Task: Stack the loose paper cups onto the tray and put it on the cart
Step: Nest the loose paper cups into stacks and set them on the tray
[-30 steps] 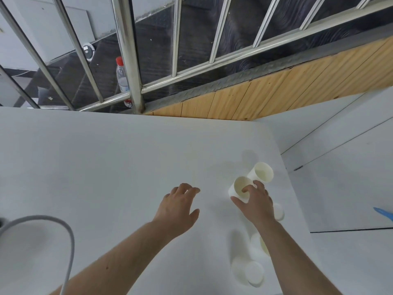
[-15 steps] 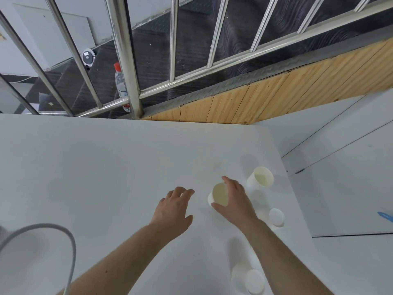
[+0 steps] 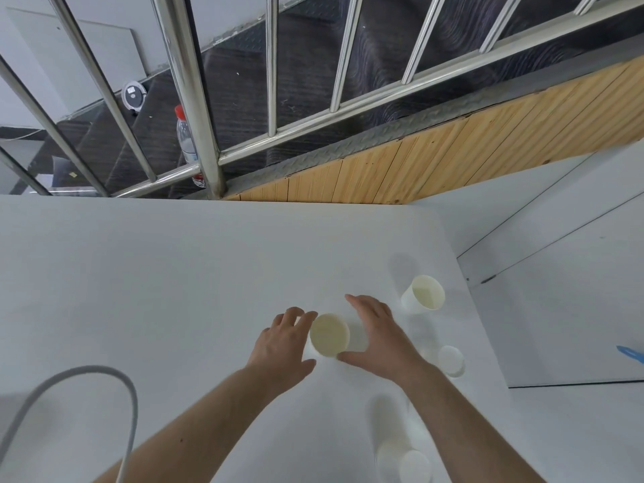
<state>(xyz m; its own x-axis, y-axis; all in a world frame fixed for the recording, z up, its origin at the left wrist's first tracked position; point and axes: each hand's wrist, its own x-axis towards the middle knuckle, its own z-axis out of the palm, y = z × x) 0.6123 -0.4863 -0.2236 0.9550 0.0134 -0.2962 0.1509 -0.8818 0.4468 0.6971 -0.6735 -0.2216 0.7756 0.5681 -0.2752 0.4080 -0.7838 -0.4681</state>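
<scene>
White paper forms every cup in view. The held cup (image 3: 329,335) sits between both hands near the table (image 3: 139,273) centre-right, mouth tilted toward the camera. The right hand (image 3: 378,334) wraps its far side, thumb under the rim at 6 o'clock. The left hand (image 3: 282,343) has its fingers curled against the cup's 9 o'clock side; whether they grip or merely touch cannot be told.

Change: one second ago this cup stood by the upright cup (image 3: 423,294), gripped by the right hand alone, with the left hand hovering free. It has since been carried toward 9 o'clock into a two-hand position.

Judgement: a transfer to the left hand is in progress, which would free the right hand to collect more.

Remaining loose cups: the upright cup at 2 o'clock from the hands, an inverted cup (image 3: 451,360) at 3 o'clock near the table edge, and an overturned cup (image 3: 404,463) at 5 o'clock. No tray or cart is visible, so stacking appears to be at an early stage.

A grey cable (image 3: 130,409) loops at 8 o'clock.
</scene>
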